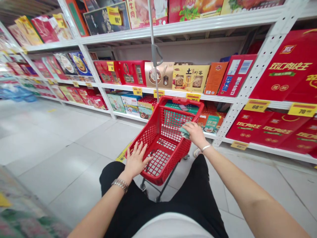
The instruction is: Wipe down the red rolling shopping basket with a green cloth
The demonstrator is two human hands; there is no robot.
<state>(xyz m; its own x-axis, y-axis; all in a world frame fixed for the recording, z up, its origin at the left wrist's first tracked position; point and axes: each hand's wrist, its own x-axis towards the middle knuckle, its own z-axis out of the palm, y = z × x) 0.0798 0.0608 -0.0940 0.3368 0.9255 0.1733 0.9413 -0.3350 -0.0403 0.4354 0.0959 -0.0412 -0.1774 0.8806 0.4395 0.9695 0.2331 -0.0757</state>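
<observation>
My left hand (pixel 135 161) lies on the near rim of a red plastic shopping cart basket (pixel 148 138), its fingers spread and pointing into the basket. My right hand (pixel 196 134) is over the basket's far right rim, pinching a small teal packet (pixel 184 132) in its fingers. A teal box (pixel 180 107) lies inside the basket at the far end, partly hidden behind the red mesh. A metal watch (pixel 120 185) circles my left wrist.
White metal shelves (pixel 269 74) run along the right, stacked with red and gold gift boxes (pixel 190 78) above yellow price tags. A thin pole with a grey handle (pixel 155 54) rises from the cart. Pale floor tiles (pixel 61 155) stretch left, with a display edge at bottom left.
</observation>
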